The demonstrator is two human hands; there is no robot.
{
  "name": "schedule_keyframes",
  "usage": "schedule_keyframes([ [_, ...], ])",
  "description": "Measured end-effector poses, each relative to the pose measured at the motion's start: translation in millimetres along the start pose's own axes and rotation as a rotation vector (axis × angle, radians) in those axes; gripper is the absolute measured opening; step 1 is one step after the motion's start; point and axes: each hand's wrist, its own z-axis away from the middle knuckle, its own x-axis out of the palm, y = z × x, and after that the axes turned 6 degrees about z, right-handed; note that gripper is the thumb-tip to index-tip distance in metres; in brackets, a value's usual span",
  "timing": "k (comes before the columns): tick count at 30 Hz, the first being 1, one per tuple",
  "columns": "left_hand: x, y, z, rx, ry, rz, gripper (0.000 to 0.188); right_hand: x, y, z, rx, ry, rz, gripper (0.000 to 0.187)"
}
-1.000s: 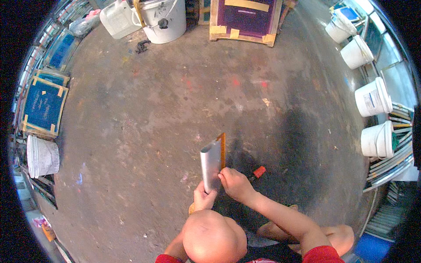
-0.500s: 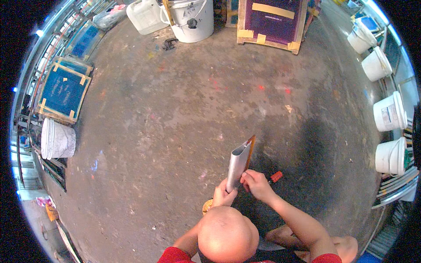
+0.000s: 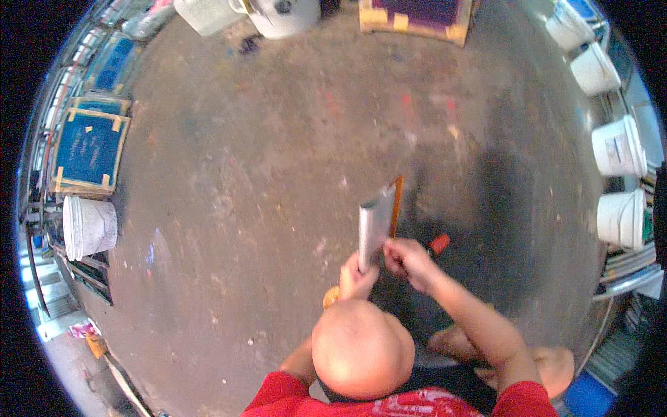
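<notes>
My left hand is wrapped round the lower end of a squeegee. It has a hollow silver metal handle and a thin orange-brown blade along its right side, and stands tilted up and away from me. The curled fingers of my right hand meet the lower part of that blade; what they pinch is hidden. A tool's red handle shows just beyond this hand, its shaft passing behind the wrist, so I cannot tell whether it is held. A yellow roll lies partly hidden beside my bent knee.
White buckets stand along the right side, and another bucket on the left. A blue taped printing screen leans at the left. Beyond stand a jug, a white bucket and a purple screen. The floor is stained.
The view has tilted, so floor, buckets and hands sit higher in the picture. The squeegee stays in my left hand, and my right hand remains at its blade.
</notes>
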Motion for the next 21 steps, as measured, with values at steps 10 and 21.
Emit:
schedule_keyframes([
  [10, -3, 6, 1, -0.012, 0.012, 0.369, 0.027, -2, 4, -7, -0.177, 0.092, 0.237, 0.033],
  [21, -24, -19, -24, -0.536, -0.356, 1.011, 0.062, -54, -28, -64, -0.003, -0.221, -0.607, 0.033],
])
